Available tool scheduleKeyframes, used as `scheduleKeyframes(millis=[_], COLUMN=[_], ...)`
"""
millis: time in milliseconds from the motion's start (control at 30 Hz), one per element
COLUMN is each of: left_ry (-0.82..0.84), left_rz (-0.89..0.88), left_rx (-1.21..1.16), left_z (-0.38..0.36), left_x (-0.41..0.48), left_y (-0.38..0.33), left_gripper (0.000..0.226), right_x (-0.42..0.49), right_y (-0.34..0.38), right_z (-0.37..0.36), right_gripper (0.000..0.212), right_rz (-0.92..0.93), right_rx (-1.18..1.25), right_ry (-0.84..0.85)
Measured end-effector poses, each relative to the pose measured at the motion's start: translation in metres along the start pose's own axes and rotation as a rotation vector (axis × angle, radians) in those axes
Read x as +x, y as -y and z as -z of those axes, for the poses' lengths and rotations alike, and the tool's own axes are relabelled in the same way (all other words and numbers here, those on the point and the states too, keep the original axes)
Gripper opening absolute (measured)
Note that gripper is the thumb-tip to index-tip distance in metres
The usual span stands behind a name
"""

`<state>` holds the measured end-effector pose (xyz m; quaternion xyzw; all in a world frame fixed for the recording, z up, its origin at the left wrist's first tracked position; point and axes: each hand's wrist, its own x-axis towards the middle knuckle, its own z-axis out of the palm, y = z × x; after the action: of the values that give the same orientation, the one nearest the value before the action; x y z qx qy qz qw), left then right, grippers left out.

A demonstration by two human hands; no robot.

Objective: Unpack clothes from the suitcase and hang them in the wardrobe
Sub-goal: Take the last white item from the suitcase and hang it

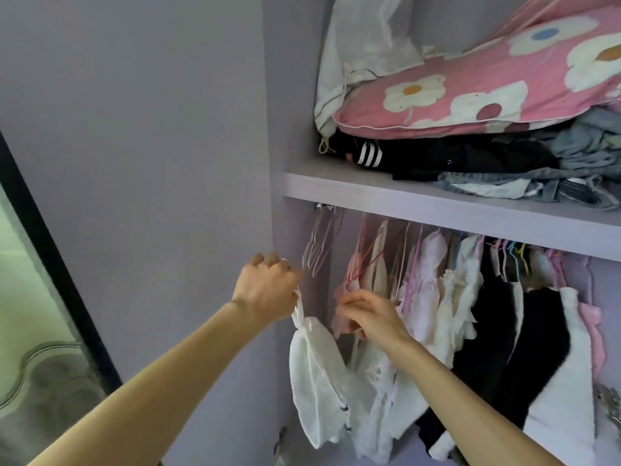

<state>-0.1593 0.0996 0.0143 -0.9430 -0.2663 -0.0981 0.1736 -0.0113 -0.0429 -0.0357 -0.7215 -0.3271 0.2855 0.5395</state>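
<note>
**Desk:** Nearest items first, please.

**Operator:** On my feed, the left hand (268,287) is clenched round the strap of a white garment (316,381), which dangles at its 6 o'clock. The right hand (369,314), at 3 o'clock of the left, pinches a pink garment (341,321) at the near end of the hung row.

**Desk:** And beyond?

**Operator:** I see empty hangers (317,250) at 1 o'clock of the left hand, and hung clothes (470,314) running toward 3 o'clock. Farthest, at 12 o'clock, the shelf (403,200) bears folded clothes (453,159) under a flowered pillow (487,85).
</note>
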Motion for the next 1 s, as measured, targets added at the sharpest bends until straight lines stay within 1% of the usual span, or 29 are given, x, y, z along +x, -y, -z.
scheduleKeyframes(millis=[100,167,233,300,333,367,400,467,533,600,733,767,867,900,1000], left_ry=[0.068,0.085,0.053,0.01,-0.009,-0.027,-0.057,-0.114,-0.165,-0.204,-0.225,-0.218,-0.209,-0.204,-0.185], left_rz=[0.021,0.05,0.08,0.068,0.05,0.03,0.022,0.016,0.008,0.005,0.0,-0.002,-0.008,-0.016,-0.007], left_rx=[0.267,0.4,0.507,0.598,0.646,0.695,0.723,0.763,0.767,0.766,0.79,0.79,0.808,0.805,0.767], left_z=[-0.009,-0.012,-0.021,-0.029,-0.035,-0.042,-0.046,-0.057,-0.065,-0.071,-0.073,-0.077,-0.076,-0.078,-0.084], left_x=[0.034,0.049,0.06,0.067,0.07,0.073,0.075,0.078,0.079,0.079,0.082,0.08,0.08,0.079,0.072], left_y=[0.036,0.057,0.078,0.093,0.099,0.103,0.106,0.114,0.121,0.126,0.126,0.127,0.124,0.125,0.126], left_gripper=[0.04,0.05,0.059,0.065,0.067,0.068,0.069,0.068,0.068,0.068,0.07,0.07,0.071,0.071,0.072], right_x=[0.073,0.114,0.155,0.187,0.204,0.222,0.237,0.271,0.287,0.297,0.309,0.308,0.301,0.296,0.282], right_y=[-0.009,-0.013,-0.02,-0.019,-0.019,-0.022,-0.023,-0.033,-0.039,-0.046,-0.05,-0.051,-0.041,-0.038,-0.026], right_z=[-0.007,-0.014,-0.029,-0.042,-0.049,-0.056,-0.061,-0.076,-0.09,-0.1,-0.101,-0.105,-0.1,-0.098,-0.094], right_gripper=[0.014,0.02,0.025,0.016,0.017,0.02,0.027,0.044,0.05,0.05,0.033,0.033,0.048,0.049,0.049], right_rz=[-0.03,-0.047,-0.061,-0.065,-0.063,-0.06,-0.067,-0.082,-0.122,-0.156,-0.168,-0.162,-0.134,-0.121,-0.076], right_rx=[-0.036,-0.102,-0.161,-0.226,-0.251,-0.276,-0.283,-0.283,-0.299,-0.319,-0.42,-0.41,-0.39,-0.399,-0.47], right_ry=[-0.045,-0.067,-0.091,-0.119,-0.133,-0.154,-0.18,-0.239,-0.253,-0.265,-0.306,-0.328,-0.468,-0.507,-0.554])
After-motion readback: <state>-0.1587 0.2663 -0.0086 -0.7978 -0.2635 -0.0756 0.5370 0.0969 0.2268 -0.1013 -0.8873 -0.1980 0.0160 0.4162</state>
